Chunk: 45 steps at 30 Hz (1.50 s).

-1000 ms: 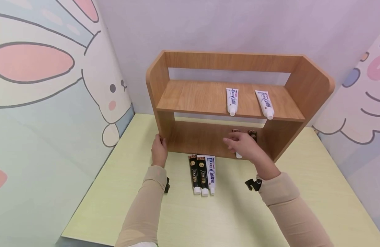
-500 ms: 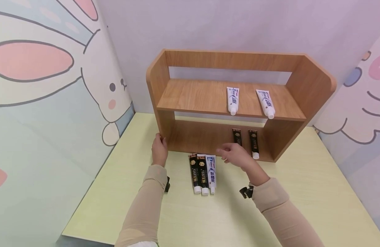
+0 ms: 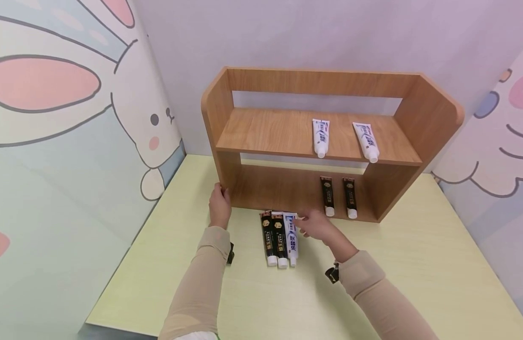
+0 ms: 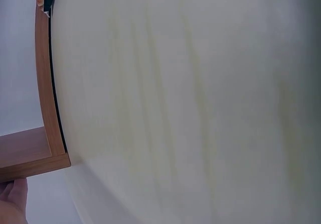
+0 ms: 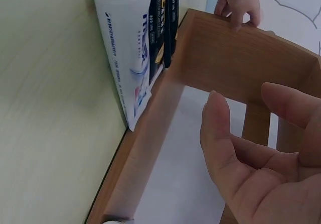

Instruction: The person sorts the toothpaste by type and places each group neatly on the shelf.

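My left hand (image 3: 219, 208) holds the front edge of the wooden shelf's left side panel (image 3: 228, 177); its fingers also show at that panel in the right wrist view. A white toothpaste tube (image 3: 292, 243) lies on the table with two black toothpaste tubes (image 3: 267, 241) (image 3: 280, 241) beside it to the left, caps toward me. My right hand (image 3: 316, 225) reaches to the crimped end of the white tube, fingertips right at its edge. In the right wrist view the thumb and fingers of this hand (image 5: 266, 179) are spread apart with nothing between them.
Two white toothpaste tubes (image 3: 321, 138) (image 3: 366, 142) lie on the upper board (image 3: 270, 130), right of its middle. Below them, two black tubes (image 3: 327, 196) (image 3: 350, 197) lie on the lower board (image 3: 274, 186). Walls with cartoon drawings flank the table (image 3: 167, 264).
My right hand has moved from the lower board's right part, leftward and toward me, to the white tube on the table. The black tubes it covered now show. My left hand stays put.
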Each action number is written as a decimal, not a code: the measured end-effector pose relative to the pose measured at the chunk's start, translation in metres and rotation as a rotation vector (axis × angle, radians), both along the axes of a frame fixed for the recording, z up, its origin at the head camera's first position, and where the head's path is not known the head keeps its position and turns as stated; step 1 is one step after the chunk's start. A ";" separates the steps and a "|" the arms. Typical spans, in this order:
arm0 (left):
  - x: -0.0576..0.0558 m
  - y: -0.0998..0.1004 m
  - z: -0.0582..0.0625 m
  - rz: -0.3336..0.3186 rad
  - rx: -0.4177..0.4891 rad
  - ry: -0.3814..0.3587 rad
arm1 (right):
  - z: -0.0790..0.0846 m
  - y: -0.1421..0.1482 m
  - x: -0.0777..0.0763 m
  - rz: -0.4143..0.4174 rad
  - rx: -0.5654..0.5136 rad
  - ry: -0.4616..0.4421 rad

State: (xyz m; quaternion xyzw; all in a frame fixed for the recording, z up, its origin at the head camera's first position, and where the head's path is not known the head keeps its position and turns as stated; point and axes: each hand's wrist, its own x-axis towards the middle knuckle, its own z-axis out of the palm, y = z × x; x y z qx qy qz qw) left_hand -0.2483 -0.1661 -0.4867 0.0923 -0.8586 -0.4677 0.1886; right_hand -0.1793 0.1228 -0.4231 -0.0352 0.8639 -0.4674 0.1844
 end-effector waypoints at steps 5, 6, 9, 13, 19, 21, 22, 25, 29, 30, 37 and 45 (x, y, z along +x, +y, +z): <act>-0.001 0.000 0.000 -0.001 0.002 0.005 | -0.013 -0.002 0.001 0.000 0.050 -0.001; -0.001 0.000 -0.001 0.000 0.002 0.008 | -0.015 -0.003 0.002 0.003 0.074 -0.006; -0.001 0.000 -0.001 0.000 -0.003 0.017 | -0.022 -0.004 0.002 -0.003 0.136 -0.027; -0.001 -0.001 -0.001 -0.003 0.002 0.017 | -0.027 -0.005 0.004 -0.013 0.173 -0.035; 0.000 0.000 0.000 -0.002 0.025 0.001 | -0.032 -0.008 0.007 -0.036 0.200 -0.065; 0.000 0.000 0.000 -0.002 0.025 0.000 | -0.034 -0.009 0.008 -0.045 0.210 -0.081; -0.001 0.000 0.000 -0.001 0.023 0.002 | -0.034 -0.010 0.009 -0.048 0.213 -0.083; -0.001 0.000 -0.001 0.001 0.014 0.010 | -0.037 -0.010 0.012 -0.051 0.218 -0.080; -0.002 -0.001 -0.002 0.003 0.002 0.022 | -0.039 -0.011 0.016 -0.051 0.209 -0.080; -0.002 -0.001 -0.003 0.001 0.001 0.022 | -0.039 -0.012 0.016 -0.051 0.209 -0.084; 0.001 0.000 0.000 -0.005 0.024 0.009 | -0.043 -0.013 0.020 -0.041 0.214 -0.089; 0.002 0.000 0.000 -0.007 0.026 0.009 | -0.049 -0.015 0.021 -0.023 0.130 -0.087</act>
